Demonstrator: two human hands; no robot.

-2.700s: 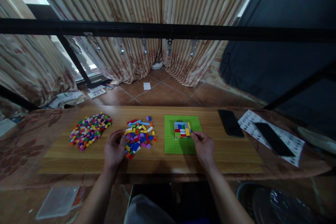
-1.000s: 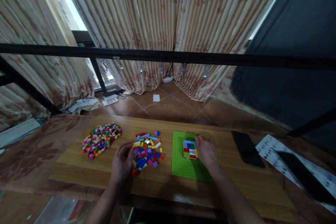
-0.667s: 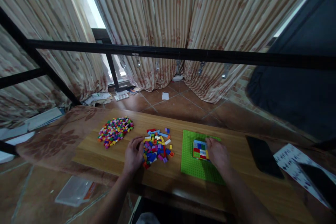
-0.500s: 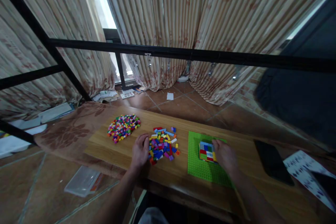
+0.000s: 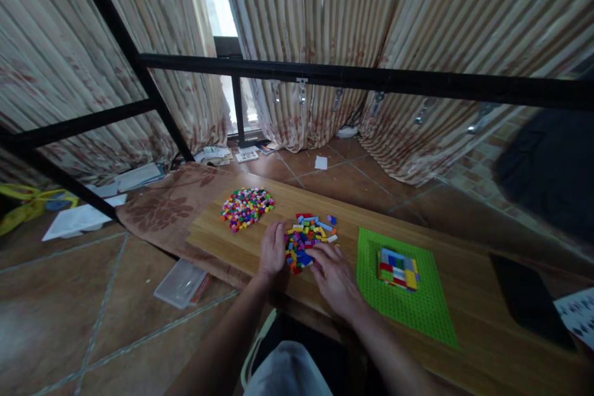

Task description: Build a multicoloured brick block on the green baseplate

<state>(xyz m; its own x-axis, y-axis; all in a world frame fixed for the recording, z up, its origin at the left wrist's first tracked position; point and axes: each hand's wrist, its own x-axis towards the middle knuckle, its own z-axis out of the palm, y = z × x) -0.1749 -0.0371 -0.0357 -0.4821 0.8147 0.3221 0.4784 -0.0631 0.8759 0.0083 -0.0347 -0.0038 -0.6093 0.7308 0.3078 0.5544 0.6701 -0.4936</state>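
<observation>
Plastic bricks in red, blue, yellow and purple [image 5: 304, 236] lie in a loose heap near the centre of the frame. Our right hand [image 5: 338, 278] reaches over the heap's lower right, fingers down at the pieces; whether its grip has closed on one, we cannot tell. Our left hand [image 5: 272, 250] curves at the heap's left edge, and we cannot make out whether it holds anything. Right of centre, we see a low, many-coloured block of joined bricks [image 5: 398, 268] on a green studded baseplate [image 5: 408, 320]. Left of centre sits a mound of smaller mixed-colour pieces [image 5: 247, 207]. All rest on a long wood-grain desk [image 5: 216, 234]. Lower right lies a flat black slab [image 5: 531, 298].
</observation>
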